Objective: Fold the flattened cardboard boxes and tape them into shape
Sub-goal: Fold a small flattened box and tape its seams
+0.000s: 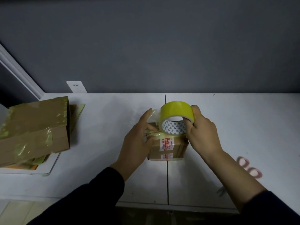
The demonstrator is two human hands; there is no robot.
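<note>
White surface [235, 120] under a dark grey wall [162, 46]: at its middle sits one small box [168, 146], already folded and partly taped. Your left hand [138, 140] grips its left side with a fingertip at the strip's loose end, and the fingers [188, 127] of your right hand [203, 132] curl round the single yellow tape roll [177, 111] at the box's top. By the look of it the strip is still to be pressed down and cut, with one blurred pair of scissors [250, 168] to your right. At far left, a pile [32, 130] shows one large taped box on top of flat pieces too hidden to count.
</note>
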